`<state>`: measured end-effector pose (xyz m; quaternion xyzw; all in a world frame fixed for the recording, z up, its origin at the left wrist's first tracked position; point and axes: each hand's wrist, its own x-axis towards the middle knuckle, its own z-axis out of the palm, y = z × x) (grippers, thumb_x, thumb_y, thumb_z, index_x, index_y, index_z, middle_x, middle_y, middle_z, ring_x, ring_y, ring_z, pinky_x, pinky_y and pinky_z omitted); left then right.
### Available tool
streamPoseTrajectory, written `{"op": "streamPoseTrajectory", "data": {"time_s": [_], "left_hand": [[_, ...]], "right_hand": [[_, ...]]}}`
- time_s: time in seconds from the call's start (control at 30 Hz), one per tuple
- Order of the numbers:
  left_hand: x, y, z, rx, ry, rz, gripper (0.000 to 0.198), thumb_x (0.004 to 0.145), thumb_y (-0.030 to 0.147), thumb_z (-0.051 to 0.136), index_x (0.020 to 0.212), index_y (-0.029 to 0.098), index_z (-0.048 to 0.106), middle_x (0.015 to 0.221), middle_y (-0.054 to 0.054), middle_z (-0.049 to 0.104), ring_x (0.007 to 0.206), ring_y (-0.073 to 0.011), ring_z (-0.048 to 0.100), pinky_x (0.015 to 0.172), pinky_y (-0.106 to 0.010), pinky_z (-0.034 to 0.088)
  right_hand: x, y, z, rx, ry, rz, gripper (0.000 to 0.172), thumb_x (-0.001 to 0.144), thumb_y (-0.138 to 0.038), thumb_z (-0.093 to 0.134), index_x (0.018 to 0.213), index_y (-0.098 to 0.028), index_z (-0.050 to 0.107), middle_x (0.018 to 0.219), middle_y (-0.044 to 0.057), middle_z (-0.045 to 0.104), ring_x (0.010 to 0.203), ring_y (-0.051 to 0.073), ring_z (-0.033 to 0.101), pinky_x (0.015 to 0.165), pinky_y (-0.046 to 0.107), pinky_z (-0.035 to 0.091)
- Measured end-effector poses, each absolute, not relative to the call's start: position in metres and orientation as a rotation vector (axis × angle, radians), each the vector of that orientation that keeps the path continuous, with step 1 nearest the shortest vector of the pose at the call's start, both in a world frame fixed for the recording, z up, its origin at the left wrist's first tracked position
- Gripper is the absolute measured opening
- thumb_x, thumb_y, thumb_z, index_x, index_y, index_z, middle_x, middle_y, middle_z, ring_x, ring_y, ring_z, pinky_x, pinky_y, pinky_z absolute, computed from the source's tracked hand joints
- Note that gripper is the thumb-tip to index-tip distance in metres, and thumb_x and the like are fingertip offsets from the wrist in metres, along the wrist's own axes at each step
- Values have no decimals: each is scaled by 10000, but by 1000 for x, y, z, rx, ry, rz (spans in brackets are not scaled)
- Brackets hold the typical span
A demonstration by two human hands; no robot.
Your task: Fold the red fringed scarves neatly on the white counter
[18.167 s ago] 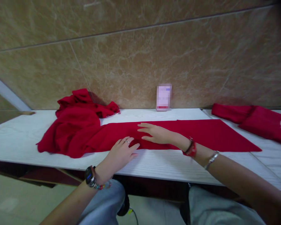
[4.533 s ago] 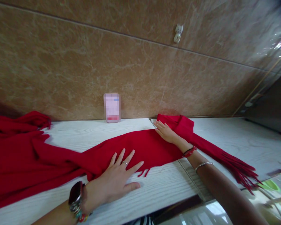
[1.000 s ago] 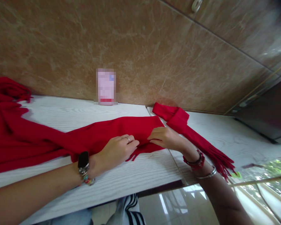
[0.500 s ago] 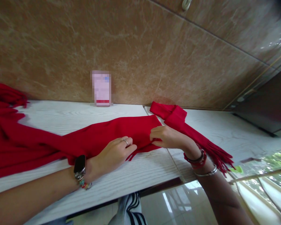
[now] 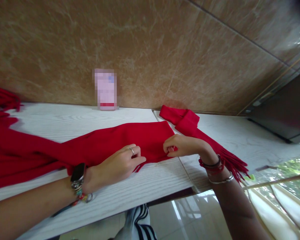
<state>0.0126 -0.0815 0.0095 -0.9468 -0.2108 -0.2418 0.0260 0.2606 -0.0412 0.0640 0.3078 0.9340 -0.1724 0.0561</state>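
A red scarf (image 5: pixel 110 138) lies lengthwise along the white wood-grain table, flat at its right end and bunched at the left. My left hand (image 5: pixel 122 163), wearing a ring, rests over its front edge with curled fingers closed on the cloth; a few fringe strands poke out beneath them. My right hand (image 5: pixel 183 145) is closed at the right end of the cloth, fingers curled in and thumb below. Behind and beyond that hand lies a narrow, folded red fringed strip (image 5: pixel 185 120); whether it belongs to the same scarf I cannot tell.
A blurred pink box-like object (image 5: pixel 106 90) stands against the brown marbled wall (image 5: pixel 140 50). More red cloth (image 5: pixel 2 98) is heaped at the far left. A dark cabinet-like object (image 5: pixel 282 103) stands at the right, above a railing (image 5: pixel 272 183). The table's front edge runs below my hands.
My right hand has shifted slightly right with its fingers curled in more, and the cloth's right end sits slightly farther right. My left hand stays on the front edge. The view has tilted a little.
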Motion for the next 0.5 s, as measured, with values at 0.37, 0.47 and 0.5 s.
{"op": "streamPoseTrajectory", "data": {"time_s": [0.37, 0.47, 0.5], "left_hand": [[12, -80, 15, -3124, -673, -755, 226, 865, 202, 431, 984, 184, 622, 874, -32, 576, 810, -128, 520, 781, -255, 402], [15, -77, 12, -2969, -863, -812, 301, 898, 219, 361, 1095, 163, 582, 1045, -86, 576, 964, -166, 521, 870, -317, 386], [15, -76, 9, -2922, -936, -777, 320, 903, 236, 355, 1141, 164, 557, 1137, -105, 549, 1054, -192, 491, 913, -354, 364]], "right_hand": [[268, -33, 62, 916, 2728, -731, 109, 747, -257, 603, 734, -154, 635, 681, -5, 610, 613, 97, 550, 566, 202, 422], [263, -30, 58, 977, 2920, -668, 194, 823, -304, 524, 798, -152, 642, 757, 26, 640, 686, 119, 581, 646, 239, 457], [260, -30, 56, 1043, 3029, -595, 216, 844, -311, 494, 866, -152, 639, 833, 48, 648, 766, 138, 591, 708, 267, 465]]}}
